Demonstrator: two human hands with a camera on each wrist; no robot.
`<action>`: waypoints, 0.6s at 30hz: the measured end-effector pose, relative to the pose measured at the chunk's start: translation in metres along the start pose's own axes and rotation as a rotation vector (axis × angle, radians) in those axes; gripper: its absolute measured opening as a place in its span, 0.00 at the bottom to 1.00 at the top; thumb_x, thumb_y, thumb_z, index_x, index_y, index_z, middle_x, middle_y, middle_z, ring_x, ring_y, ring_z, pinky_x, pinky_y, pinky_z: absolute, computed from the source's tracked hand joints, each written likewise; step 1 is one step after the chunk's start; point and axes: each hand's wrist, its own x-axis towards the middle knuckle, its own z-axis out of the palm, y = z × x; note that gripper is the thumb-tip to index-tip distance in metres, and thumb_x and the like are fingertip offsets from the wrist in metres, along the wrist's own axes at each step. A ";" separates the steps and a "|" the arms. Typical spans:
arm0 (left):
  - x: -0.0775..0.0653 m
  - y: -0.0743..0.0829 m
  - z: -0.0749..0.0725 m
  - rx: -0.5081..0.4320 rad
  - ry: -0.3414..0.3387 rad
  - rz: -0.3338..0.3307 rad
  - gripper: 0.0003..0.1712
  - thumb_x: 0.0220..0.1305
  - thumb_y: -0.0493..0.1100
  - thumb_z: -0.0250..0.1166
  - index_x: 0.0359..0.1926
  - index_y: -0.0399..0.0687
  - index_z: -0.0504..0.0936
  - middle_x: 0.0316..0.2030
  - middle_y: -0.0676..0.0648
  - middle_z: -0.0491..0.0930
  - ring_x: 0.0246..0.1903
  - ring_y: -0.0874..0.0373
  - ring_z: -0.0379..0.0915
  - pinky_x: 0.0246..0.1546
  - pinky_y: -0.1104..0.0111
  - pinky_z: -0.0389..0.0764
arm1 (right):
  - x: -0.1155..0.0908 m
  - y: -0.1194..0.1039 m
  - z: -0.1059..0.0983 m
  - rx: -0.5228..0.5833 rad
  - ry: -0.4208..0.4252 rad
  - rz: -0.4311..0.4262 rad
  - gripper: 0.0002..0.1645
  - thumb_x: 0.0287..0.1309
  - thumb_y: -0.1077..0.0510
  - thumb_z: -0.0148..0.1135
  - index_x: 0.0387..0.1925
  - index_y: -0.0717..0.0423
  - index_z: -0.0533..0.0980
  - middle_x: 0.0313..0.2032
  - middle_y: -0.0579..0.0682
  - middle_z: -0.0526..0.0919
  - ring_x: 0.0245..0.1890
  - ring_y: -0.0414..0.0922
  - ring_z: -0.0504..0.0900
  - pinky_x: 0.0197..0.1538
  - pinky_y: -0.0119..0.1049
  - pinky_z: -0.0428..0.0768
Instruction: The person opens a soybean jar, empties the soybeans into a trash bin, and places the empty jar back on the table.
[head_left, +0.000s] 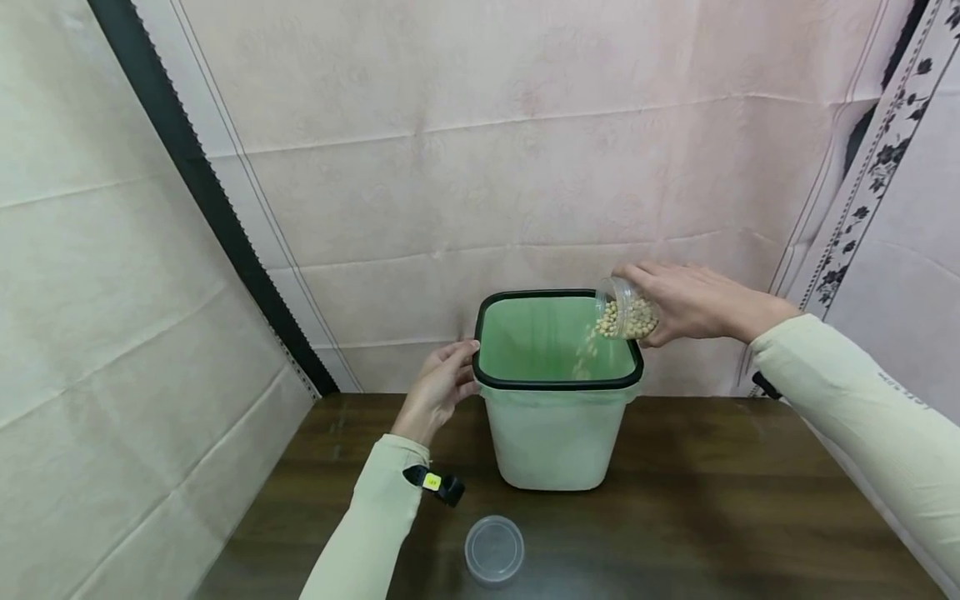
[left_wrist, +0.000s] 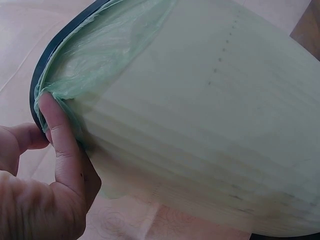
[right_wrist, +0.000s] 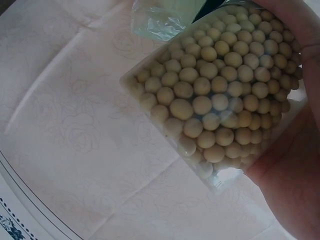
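Observation:
A pale green trash bin [head_left: 558, 437] with a black rim and a green plastic liner [head_left: 536, 333] stands on the table. My left hand [head_left: 438, 385] pinches the bin's left rim, its thumb and fingers on either side in the left wrist view. Tipped over the bin's right edge is a clear jar [head_left: 618, 292], which my right hand [head_left: 686, 300] grips. Round pale beans, like soybeans [right_wrist: 220, 92], fill much of the jar in the right wrist view. Some of them fall in a blurred stream [head_left: 587, 354] into the liner.
A round translucent lid [head_left: 494, 550] lies on the dark wooden table [head_left: 675, 500] in front of the bin. Right behind the bin hangs a pale cloth wall [head_left: 480, 183]. Further cloth walls close in the left and right sides.

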 end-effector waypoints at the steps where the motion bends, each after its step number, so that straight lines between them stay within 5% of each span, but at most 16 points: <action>1: 0.000 0.000 0.000 -0.001 -0.001 0.002 0.14 0.77 0.42 0.63 0.56 0.39 0.79 0.33 0.51 0.81 0.26 0.64 0.78 0.26 0.73 0.82 | 0.000 0.000 0.000 -0.002 0.002 -0.002 0.59 0.40 0.50 0.86 0.73 0.57 0.65 0.59 0.57 0.80 0.54 0.59 0.82 0.49 0.63 0.83; 18: -0.001 0.002 0.001 -0.002 -0.004 -0.003 0.12 0.77 0.42 0.62 0.55 0.40 0.79 0.33 0.51 0.80 0.26 0.64 0.78 0.27 0.73 0.82 | -0.001 -0.001 -0.002 -0.019 0.003 -0.005 0.59 0.40 0.50 0.86 0.73 0.57 0.66 0.62 0.59 0.78 0.58 0.60 0.80 0.51 0.66 0.82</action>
